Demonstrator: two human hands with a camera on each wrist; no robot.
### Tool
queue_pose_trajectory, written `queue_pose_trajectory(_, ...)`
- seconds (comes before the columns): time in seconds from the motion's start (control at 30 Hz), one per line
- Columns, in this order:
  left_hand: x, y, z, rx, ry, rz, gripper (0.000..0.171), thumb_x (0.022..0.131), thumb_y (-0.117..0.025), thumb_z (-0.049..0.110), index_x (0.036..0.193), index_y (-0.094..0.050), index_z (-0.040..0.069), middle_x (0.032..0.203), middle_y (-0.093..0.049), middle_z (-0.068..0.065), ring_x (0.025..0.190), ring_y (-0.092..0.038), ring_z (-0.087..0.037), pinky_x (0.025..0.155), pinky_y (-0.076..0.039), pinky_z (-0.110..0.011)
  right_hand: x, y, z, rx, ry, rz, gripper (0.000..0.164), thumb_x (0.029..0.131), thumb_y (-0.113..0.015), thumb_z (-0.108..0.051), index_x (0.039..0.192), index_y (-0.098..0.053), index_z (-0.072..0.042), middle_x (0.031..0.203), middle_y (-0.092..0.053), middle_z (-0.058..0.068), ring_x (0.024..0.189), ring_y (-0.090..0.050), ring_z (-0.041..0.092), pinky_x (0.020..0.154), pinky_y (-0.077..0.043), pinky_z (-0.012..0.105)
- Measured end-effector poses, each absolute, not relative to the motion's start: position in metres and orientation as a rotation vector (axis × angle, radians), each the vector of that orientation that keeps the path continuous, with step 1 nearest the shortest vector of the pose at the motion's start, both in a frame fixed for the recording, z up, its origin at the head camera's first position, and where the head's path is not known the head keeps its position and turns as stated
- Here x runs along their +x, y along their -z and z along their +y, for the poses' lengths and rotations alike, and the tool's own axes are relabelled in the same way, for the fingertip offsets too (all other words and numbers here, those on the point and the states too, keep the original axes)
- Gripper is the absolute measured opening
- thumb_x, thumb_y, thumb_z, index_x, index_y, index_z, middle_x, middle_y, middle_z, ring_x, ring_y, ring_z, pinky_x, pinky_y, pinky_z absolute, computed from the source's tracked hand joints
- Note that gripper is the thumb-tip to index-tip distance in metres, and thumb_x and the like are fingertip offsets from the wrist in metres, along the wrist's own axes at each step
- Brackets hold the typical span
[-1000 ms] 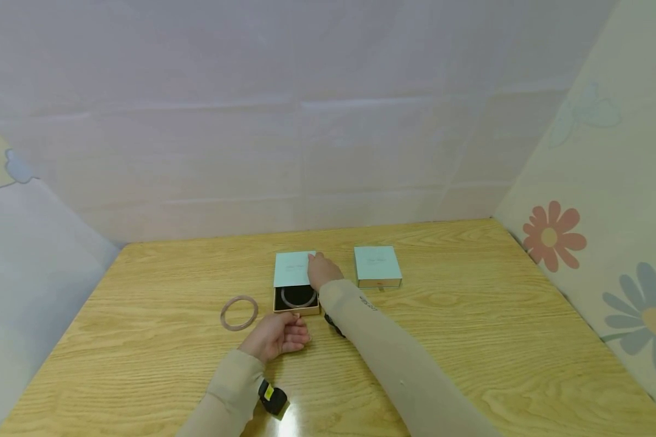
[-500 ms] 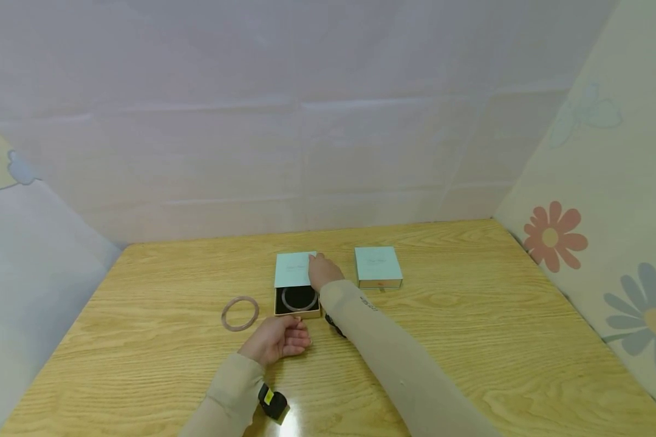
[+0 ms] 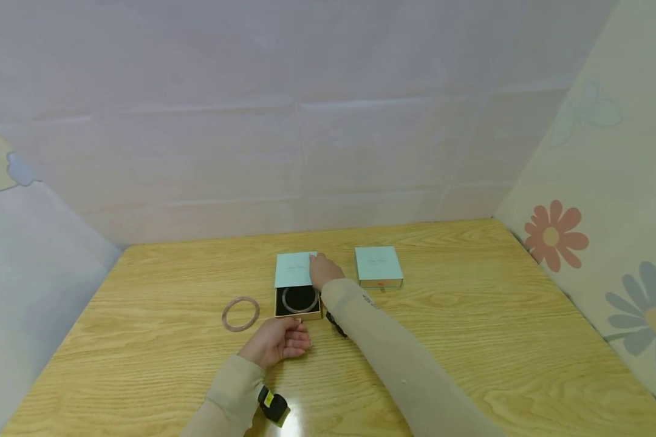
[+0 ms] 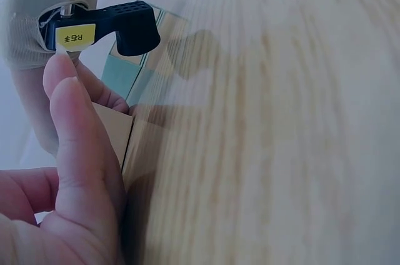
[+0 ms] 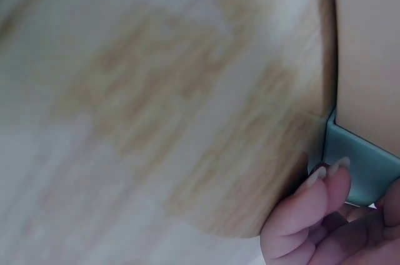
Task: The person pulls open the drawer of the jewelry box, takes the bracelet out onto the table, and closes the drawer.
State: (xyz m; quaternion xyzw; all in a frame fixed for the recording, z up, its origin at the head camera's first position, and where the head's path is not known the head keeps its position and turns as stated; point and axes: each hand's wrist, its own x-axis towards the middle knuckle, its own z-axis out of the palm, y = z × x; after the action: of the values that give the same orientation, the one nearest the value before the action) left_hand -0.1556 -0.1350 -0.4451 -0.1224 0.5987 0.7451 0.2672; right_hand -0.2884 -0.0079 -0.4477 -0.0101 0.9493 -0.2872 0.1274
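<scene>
A pale blue slide-out gift box stands mid-table, its sleeve (image 3: 293, 270) at the back and its black-lined drawer (image 3: 313, 315) partly out toward me. Inside the drawer lies a pinkish bangle (image 3: 299, 311). My right hand (image 3: 325, 271) grips the sleeve at its right side; the right wrist view has those fingers (image 5: 300, 212) against the blue side. At the drawer's front, my left hand (image 3: 279, 343) pinches a small pull tab between thumb and forefinger, the other fingers loosely bent. The tab itself is mostly hidden. Left of the box, a second bangle (image 3: 225, 317) lies flat.
Another pale blue box (image 3: 378, 264), its drawer pushed in, sits to the right of the first. Everything stands on a wooden table (image 3: 470, 328). A pale cloth wall (image 3: 306, 152) rises behind it, with a flower-printed one (image 3: 596, 200) at the right.
The drawer has slid slightly farther out toward me, and my left hand has moved a little nearer with it. My right hand and the sleeve have stayed nearly still.
</scene>
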Motion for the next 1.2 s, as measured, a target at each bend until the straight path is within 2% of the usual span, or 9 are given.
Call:
queue_pose_trajectory(0.1, -0.155, 0.445, -0.135, -0.327, -2.01, 1.617, 0.025, 0.103, -0.036, 0.009, 0.095, -0.058, -0.002, 0.071, -0.064, -0.002, 0.061, -0.066, -0.008, 0.057, -0.054, -0.02, -0.289, 0.447, -0.008, -0.027, 0.835, 2.764, 0.056, 0.109, -0.021, -0.035, 0.146, -0.036, 0.003, 0.113, -0.062, 0.022, 0.063, -0.053, 0.027, 0.061, -0.045, 0.038)
queue_pose_trajectory(0.23, -0.155, 0.444, -0.136, -0.323, -2.008, 1.612, 0.025, 0.103, -0.036, 0.009, 0.096, -0.056, -0.003, 0.07, -0.064, -0.001, 0.061, -0.066, -0.008, 0.057, -0.054, -0.02, -0.288, 0.445, -0.008, -0.023, 0.838, 2.755, 0.056, 0.109, -0.02, -0.036, 0.147, -0.035, 0.002, 0.127, -0.057, 0.022, 0.068, -0.058, 0.03, 0.066, -0.048, 0.04)
queue_pose_trajectory(0.4, -0.154, 0.444, -0.136, -0.323, -2.012, 1.611, 0.024, 0.103, -0.035, 0.007, 0.1, -0.055, -0.006, 0.07, -0.064, -0.001, 0.061, -0.066, -0.009, 0.057, -0.054, -0.02, -0.287, 0.445, -0.009, -0.012, 0.857, 2.741, 0.056, 0.109, -0.02, -0.036, 0.146, -0.037, 0.001, 0.134, -0.054, 0.02, 0.091, -0.063, 0.033, 0.08, -0.049, 0.042)
queue_pose_trajectory(0.57, -0.153, 0.443, -0.137, -0.324, -2.015, 1.612, 0.024, 0.102, -0.035, 0.006, 0.098, -0.056, -0.006, 0.07, -0.064, -0.002, 0.06, -0.066, -0.009, 0.057, -0.055, -0.021, -0.286, 0.444, -0.01, -0.015, 0.877, 2.724, 0.057, 0.108, -0.019, -0.038, 0.147, -0.037, 0.0, 0.144, -0.046, 0.015, 0.099, -0.061, 0.032, 0.084, -0.046, 0.041)
queue_pose_trajectory(0.67, -0.151, 0.443, -0.138, -0.315, -2.018, 1.602, 0.024, 0.102, -0.035, 0.006, 0.097, -0.057, -0.005, 0.069, -0.064, -0.002, 0.06, -0.066, -0.009, 0.056, -0.054, -0.021, -0.284, 0.442, -0.009, -0.013, 0.889, 2.716, 0.057, 0.108, -0.019, -0.038, 0.148, -0.035, -0.002, 0.148, -0.043, 0.013, 0.114, -0.057, 0.032, 0.096, -0.045, 0.041)
queue_pose_trajectory(0.8, -0.15, 0.442, -0.138, -0.304, -2.014, 1.589, 0.024, 0.102, -0.036, 0.007, 0.097, -0.057, -0.005, 0.069, -0.065, -0.002, 0.06, -0.066, -0.009, 0.056, -0.054, -0.02, -0.281, 0.438, -0.008, -0.011, 0.904, 2.709, 0.057, 0.108, -0.019, -0.038, 0.149, -0.034, -0.003, 0.15, -0.041, 0.012, 0.13, -0.046, 0.032, 0.108, -0.037, 0.044)
queue_pose_trajectory(1.0, -0.148, 0.442, -0.14, -0.298, -2.01, 1.601, 0.025, 0.102, -0.036, 0.007, 0.098, -0.058, -0.004, 0.071, -0.065, -0.002, 0.061, -0.066, -0.009, 0.058, -0.055, -0.021, -0.278, 0.434, -0.009, -0.022, 0.902, 2.717, 0.057, 0.108, -0.018, -0.039, 0.149, -0.034, -0.002, 0.15, -0.04, 0.012, 0.129, -0.047, 0.032, 0.108, -0.037, 0.044)
queue_pose_trajectory(1.2, -0.147, 0.441, -0.14, -0.307, -2.031, 1.59, 0.026, 0.102, -0.034, 0.006, 0.104, -0.055, -0.009, 0.071, -0.065, -0.003, 0.061, -0.067, -0.01, 0.058, -0.055, -0.021, -0.28, 0.436, -0.011, -0.018, 0.886, 2.708, 0.058, 0.108, -0.018, -0.039, 0.149, -0.033, -0.002, 0.148, -0.043, 0.014, 0.126, -0.049, 0.033, 0.106, -0.039, 0.044)
